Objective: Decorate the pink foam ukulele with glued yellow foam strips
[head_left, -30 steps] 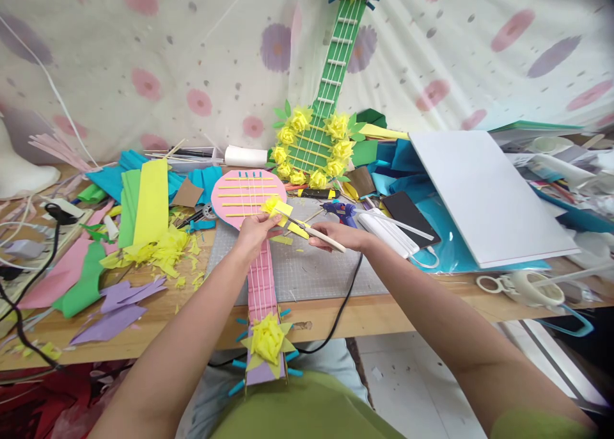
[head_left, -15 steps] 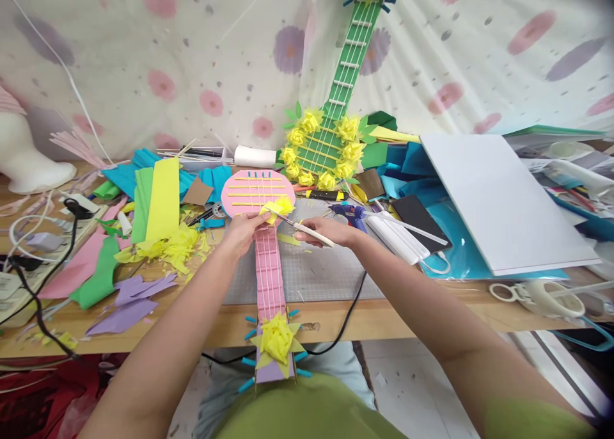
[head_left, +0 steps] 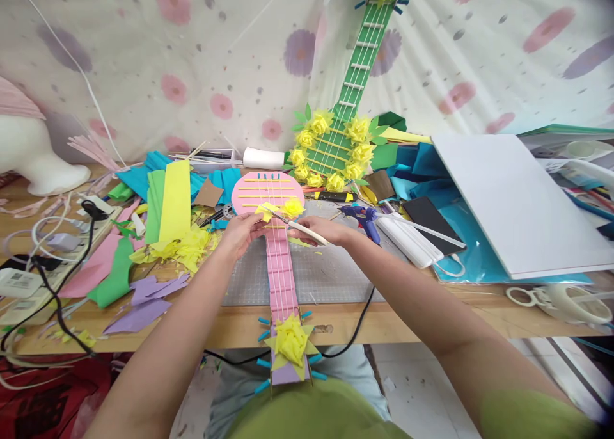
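My left hand (head_left: 244, 233) pinches a small piece of yellow paper (head_left: 267, 212) over the round body of a pink paper guitar (head_left: 282, 260). In my right hand (head_left: 320, 230) are white-handled scissors (head_left: 307, 231), their blades pointing left at the yellow piece. A yellow paper flower (head_left: 293, 207) lies on the pink body, just right of the blades. The guitar's neck points toward me, with a larger yellow flower (head_left: 291, 341) at its purple end. That end reaches past the table edge.
Behind stands a green guitar (head_left: 352, 84) with yellow flowers. Paper scraps (head_left: 189, 247) and a power strip (head_left: 36, 298) lie left. A glue gun (head_left: 363, 216), a black phone (head_left: 432, 224), a white board (head_left: 522, 202) and larger scissors (head_left: 563, 301) are right, a cutting mat (head_left: 336, 276) beneath.
The camera view has shifted, moving the whole scene slightly right. The scissor blades and yellow piece now sit a little left of the small flower, which shows more fully.
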`<state>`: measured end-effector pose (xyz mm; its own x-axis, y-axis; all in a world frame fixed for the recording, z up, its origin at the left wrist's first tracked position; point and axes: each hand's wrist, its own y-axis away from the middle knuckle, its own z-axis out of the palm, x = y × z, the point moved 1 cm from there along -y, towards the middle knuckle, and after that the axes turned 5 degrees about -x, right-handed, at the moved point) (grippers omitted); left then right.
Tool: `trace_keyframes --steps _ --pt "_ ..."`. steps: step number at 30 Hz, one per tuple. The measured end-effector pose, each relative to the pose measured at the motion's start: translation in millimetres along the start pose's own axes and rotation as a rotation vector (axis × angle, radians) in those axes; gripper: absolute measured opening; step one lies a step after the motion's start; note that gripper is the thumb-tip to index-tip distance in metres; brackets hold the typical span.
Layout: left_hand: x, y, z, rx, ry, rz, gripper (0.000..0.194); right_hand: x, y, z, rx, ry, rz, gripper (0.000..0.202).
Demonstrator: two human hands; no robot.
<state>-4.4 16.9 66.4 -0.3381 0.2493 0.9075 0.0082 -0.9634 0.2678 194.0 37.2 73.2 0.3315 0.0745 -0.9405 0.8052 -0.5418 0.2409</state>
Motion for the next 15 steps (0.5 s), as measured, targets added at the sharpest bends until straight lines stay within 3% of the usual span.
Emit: trace_keyframes --steps 6,15 --pt "-2.7 0.2 1.1 0.038 0.053 0.109 0.015 -2.6 1.5 0.9 -0.026 -0.192 0.040 0.049" --pt "-2.6 -2.1 2.0 -0.030 0.080 0.213 0.012 7.9 -1.2 -2.9 -0.242 -0.415 0.094 0.051"
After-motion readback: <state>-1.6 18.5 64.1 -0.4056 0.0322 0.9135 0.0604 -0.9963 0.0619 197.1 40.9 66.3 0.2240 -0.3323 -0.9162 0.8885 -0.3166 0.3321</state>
